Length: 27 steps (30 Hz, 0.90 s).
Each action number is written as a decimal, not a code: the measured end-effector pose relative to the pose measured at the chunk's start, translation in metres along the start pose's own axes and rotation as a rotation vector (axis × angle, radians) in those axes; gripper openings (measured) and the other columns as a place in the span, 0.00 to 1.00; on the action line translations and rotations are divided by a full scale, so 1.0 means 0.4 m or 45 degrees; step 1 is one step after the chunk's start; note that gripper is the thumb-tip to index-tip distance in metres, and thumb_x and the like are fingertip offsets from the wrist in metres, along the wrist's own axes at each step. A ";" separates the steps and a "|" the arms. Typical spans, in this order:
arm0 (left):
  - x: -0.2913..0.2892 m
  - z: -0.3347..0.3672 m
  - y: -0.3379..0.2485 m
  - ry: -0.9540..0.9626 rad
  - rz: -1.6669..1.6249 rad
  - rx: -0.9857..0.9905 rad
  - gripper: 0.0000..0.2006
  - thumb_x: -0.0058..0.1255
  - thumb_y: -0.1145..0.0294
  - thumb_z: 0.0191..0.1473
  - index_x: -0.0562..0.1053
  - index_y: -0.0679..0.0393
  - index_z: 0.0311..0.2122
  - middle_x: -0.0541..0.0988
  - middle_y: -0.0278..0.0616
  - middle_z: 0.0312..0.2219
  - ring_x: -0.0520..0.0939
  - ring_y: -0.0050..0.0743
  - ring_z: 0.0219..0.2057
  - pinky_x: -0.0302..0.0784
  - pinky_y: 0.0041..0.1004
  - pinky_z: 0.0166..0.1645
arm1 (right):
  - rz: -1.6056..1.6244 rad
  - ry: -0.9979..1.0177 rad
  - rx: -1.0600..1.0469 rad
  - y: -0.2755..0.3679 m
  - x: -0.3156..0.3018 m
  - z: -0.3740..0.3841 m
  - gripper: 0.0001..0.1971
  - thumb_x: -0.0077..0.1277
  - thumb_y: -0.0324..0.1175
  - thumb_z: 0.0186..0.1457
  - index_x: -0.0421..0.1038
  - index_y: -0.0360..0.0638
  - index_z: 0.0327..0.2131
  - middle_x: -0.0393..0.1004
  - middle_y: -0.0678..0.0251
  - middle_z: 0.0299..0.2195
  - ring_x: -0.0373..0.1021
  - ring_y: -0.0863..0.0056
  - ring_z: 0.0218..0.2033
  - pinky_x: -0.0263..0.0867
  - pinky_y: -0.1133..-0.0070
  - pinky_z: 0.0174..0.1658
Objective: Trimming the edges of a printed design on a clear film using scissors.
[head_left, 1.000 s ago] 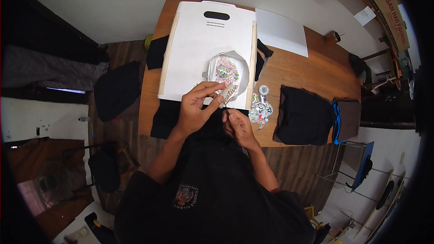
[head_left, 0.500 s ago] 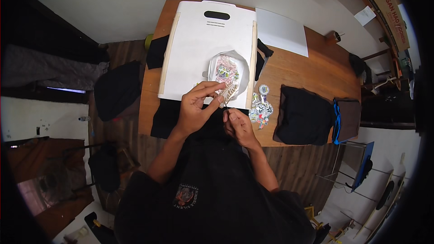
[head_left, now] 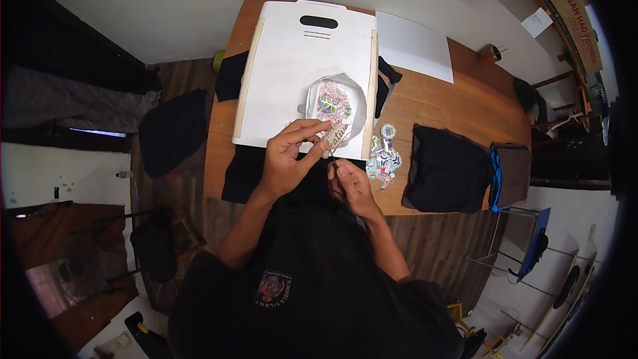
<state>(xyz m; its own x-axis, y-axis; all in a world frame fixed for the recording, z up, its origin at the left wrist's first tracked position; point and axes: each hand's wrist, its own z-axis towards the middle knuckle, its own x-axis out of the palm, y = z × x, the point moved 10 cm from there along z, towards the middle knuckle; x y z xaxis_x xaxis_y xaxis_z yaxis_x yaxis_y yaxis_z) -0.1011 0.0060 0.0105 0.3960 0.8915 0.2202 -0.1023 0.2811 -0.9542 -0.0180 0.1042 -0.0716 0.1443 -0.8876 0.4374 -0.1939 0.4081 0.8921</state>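
Observation:
Over the near edge of the white board, my left hand (head_left: 290, 158) pinches a small cut-out paper sticker (head_left: 339, 134) with gold script lettering between thumb and fingers. Close beside it, my right hand (head_left: 352, 188) is closed around the dark handles of small scissors (head_left: 333, 157), whose blades meet the sticker's lower edge. Most of the scissors is hidden by my fingers. Just beyond the hands sits a round white bowl-like container (head_left: 359, 114) with paper scraps and colourful bits inside. A pile of cut-out stickers (head_left: 383, 161) lies on the table right of my right hand.
The white board (head_left: 279, 60), with a handle slot, rests on the wooden table (head_left: 425, 103). A white sheet (head_left: 415, 46) lies at the back. Folded black cloth (head_left: 446, 169) and a brown folded piece (head_left: 515, 171) lie at the right. A brown cup (head_left: 490, 54) stands far right.
The lettered sticker has turned slightly in my left fingers, its right end tipping upward. Both hands stay in nearly the same place.

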 end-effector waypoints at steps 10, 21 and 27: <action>-0.001 0.002 -0.006 -0.012 0.038 0.023 0.18 0.53 0.88 0.50 0.73 0.68 0.49 0.74 0.46 0.45 0.76 0.21 0.39 0.72 0.20 0.48 | 0.011 0.010 0.017 -0.006 0.002 -0.002 0.18 0.33 0.46 0.68 0.63 0.40 0.36 0.52 0.77 0.15 0.46 0.89 0.13 0.44 0.87 0.17; 0.003 0.004 -0.013 -0.011 0.087 0.036 0.18 0.53 0.88 0.50 0.74 0.68 0.49 0.74 0.45 0.44 0.76 0.21 0.39 0.72 0.20 0.47 | 0.002 0.023 -0.014 -0.008 -0.002 0.003 0.18 0.34 0.46 0.68 0.63 0.39 0.36 0.53 0.76 0.15 0.46 0.89 0.13 0.44 0.87 0.17; 0.003 0.002 -0.011 -0.019 0.102 0.031 0.18 0.53 0.87 0.51 0.74 0.68 0.49 0.74 0.45 0.44 0.76 0.21 0.39 0.72 0.20 0.47 | 0.001 0.018 -0.016 -0.006 -0.002 0.003 0.18 0.34 0.45 0.68 0.62 0.39 0.36 0.53 0.76 0.15 0.46 0.88 0.13 0.44 0.87 0.17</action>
<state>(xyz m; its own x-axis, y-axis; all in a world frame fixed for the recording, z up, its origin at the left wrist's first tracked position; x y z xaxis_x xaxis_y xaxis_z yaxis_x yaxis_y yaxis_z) -0.1008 0.0062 0.0152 0.3718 0.9167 0.1465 -0.1552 0.2170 -0.9638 -0.0189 0.1036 -0.0742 0.1583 -0.8842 0.4395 -0.1815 0.4115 0.8932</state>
